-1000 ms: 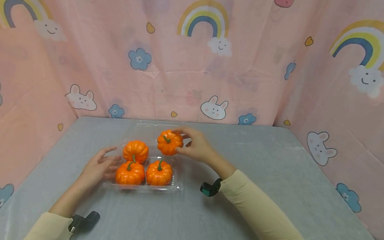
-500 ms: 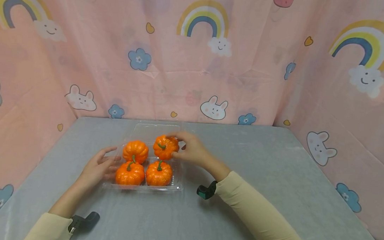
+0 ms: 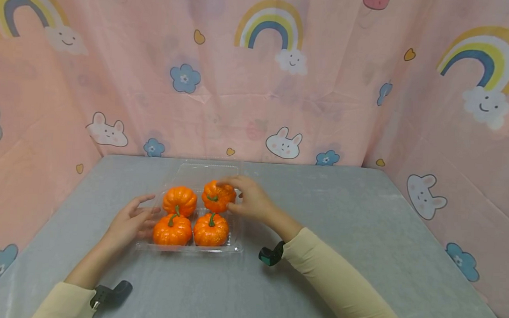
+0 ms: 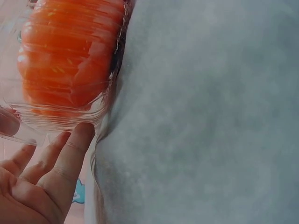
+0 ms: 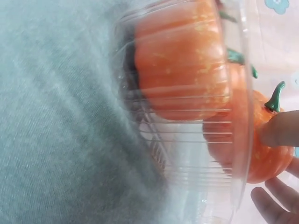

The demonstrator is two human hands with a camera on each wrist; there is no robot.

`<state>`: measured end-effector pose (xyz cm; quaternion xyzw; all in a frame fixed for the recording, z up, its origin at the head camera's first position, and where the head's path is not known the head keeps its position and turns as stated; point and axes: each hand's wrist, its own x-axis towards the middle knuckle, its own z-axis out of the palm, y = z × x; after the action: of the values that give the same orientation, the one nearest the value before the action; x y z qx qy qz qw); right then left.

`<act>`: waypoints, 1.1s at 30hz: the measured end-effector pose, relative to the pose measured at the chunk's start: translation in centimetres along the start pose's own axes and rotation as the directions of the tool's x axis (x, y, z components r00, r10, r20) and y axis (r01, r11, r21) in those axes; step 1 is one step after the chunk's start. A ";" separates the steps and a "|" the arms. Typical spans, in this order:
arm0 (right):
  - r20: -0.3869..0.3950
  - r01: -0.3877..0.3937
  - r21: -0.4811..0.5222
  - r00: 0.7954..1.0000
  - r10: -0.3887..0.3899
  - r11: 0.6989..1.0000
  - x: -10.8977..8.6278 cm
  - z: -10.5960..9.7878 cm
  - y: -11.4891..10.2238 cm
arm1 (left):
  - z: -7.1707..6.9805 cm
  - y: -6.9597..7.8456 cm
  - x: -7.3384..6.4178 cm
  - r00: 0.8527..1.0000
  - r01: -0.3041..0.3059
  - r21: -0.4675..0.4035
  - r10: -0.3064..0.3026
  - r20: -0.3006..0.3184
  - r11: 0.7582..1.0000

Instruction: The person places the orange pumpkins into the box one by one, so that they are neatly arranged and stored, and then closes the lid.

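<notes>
My right hand (image 3: 253, 198) holds a small orange pumpkin (image 3: 215, 198) with a green stem, thumb on the near side and fingers around the far side. This pumpkin sits tilted in the back right part of a clear plastic clamshell box (image 3: 238, 248), partly below the rim in the right wrist view. Three similar pumpkins fill the other places: back left (image 3: 179, 200), front left (image 3: 172, 231) and front right (image 3: 211, 230). At the box's left side, my left hand (image 3: 128, 222) rests its extended fingers (image 4: 70, 154) against the ribbed wall.
The box's clear lid (image 3: 207, 173) lies folded back behind it. A grey cloth covers the table (image 3: 340, 237). Pink printed curtain (image 3: 323, 110) hangs at the back and both sides. Each wrist carries a dark camera mount (image 3: 272, 254).
My right hand has moved left and down, lowering the pumpkin into the back right of the box and tipping it toward the front. My left hand has stayed in place.
</notes>
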<state>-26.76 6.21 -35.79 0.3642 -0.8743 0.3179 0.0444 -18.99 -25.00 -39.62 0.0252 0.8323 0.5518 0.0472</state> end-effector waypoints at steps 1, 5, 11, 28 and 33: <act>0.001 0.009 -0.011 1.000 -0.009 1.000 0.0 0.0 0.0 | 0.0 0.0 0.0 1.000 -0.001 0.000 0.001 -0.001 1.000; 0.001 0.037 -0.056 0.999 -0.037 0.998 0.0 0.2 0.0 | 0.0 0.0 0.0 1.000 -0.001 0.006 0.002 -0.004 1.000; 0.002 0.049 -0.083 0.999 -0.049 0.995 0.1 0.3 0.0 | 0.0 0.0 0.0 1.000 0.001 0.005 -0.001 -0.004 1.000; 0.039 0.004 -0.139 0.999 0.002 0.990 0.1 0.8 0.3 | 0.0 -0.1 0.0 1.000 0.000 0.000 0.000 0.000 1.000; 0.060 0.006 -0.167 0.998 0.004 0.986 0.1 0.9 0.3 | 0.0 0.0 0.0 1.000 0.002 0.015 -0.002 -0.007 1.000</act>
<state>-26.85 5.77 -36.63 0.3688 -0.8987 0.2324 0.0487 -18.98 -25.02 -39.57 0.0230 0.8365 0.5457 0.0447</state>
